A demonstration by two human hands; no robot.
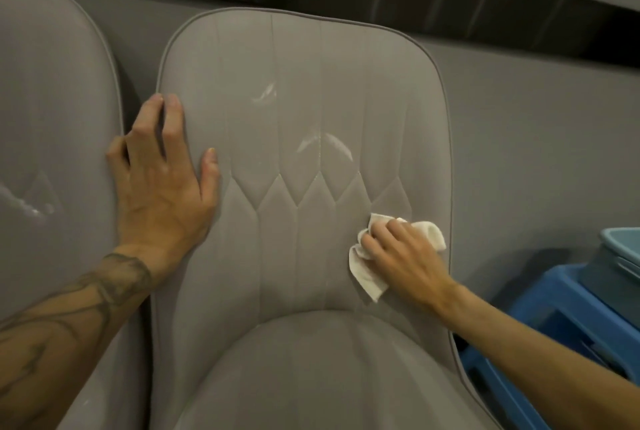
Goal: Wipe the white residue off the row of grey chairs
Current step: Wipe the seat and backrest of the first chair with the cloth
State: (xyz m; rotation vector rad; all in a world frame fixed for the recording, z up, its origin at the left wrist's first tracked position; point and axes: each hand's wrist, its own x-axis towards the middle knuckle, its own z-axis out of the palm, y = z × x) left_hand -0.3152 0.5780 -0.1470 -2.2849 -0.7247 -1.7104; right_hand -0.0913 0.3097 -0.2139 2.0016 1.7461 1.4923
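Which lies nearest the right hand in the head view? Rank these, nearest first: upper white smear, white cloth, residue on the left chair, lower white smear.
1. white cloth, held in the right hand at the lower right of the backrest.
2. lower white smear, mid backrest.
3. upper white smear, higher and further left.
4. residue on the left chair, far left.

It looked like an indoor seating area. Matching grey upholstered chairs [381, 100] stood side by side against a grey wall [536, 152].
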